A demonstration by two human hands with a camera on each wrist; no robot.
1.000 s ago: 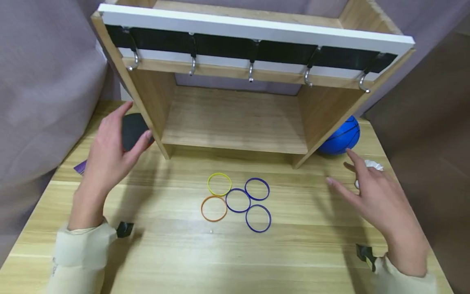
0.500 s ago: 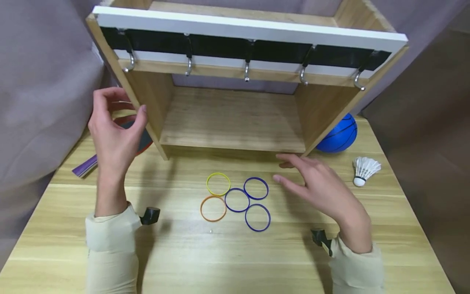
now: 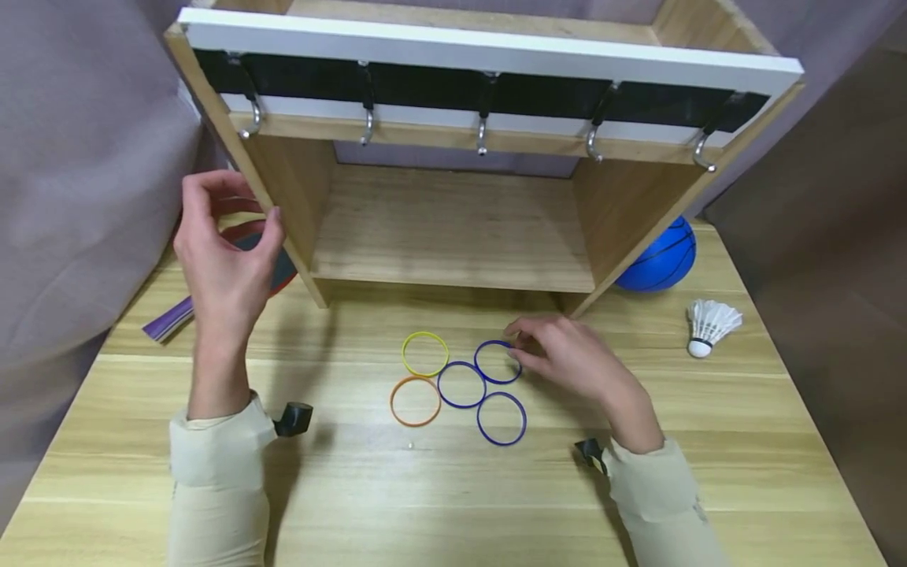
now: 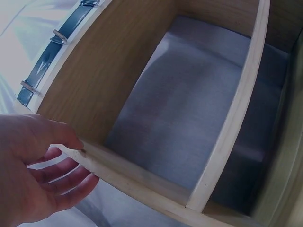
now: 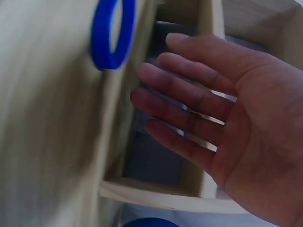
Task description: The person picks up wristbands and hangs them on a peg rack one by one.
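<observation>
My left hand [image 3: 227, 268] holds the left side panel of a wooden hook rack [image 3: 453, 228], thumb on its front edge. In the left wrist view, the fingers lie behind that panel. My right hand [image 3: 577, 358] is low over the table, fingertips beside the upper right blue ring [image 3: 475, 361]. The right wrist view shows its fingers extended and apart from a blue ring [image 5: 100, 45]. Nearby lie a middle blue ring [image 3: 461, 407], a lower blue ring [image 3: 501, 444], a yellow ring [image 3: 404, 353] and an orange ring [image 3: 415, 426].
Several metal hooks [image 3: 482, 138] line the rack's front. A table tennis bat [image 3: 170, 319] lies left of the rack, partly behind my hand. Right of it are a blue ball [image 3: 659, 260] with black lines and a shuttlecock [image 3: 711, 327]. Grey curtain [image 3: 92, 142] hangs around.
My left hand moved to the rack's side panel and took hold of it. My right hand travelled left from beside the shuttlecock to the upper right blue ring. The rings stay in place.
</observation>
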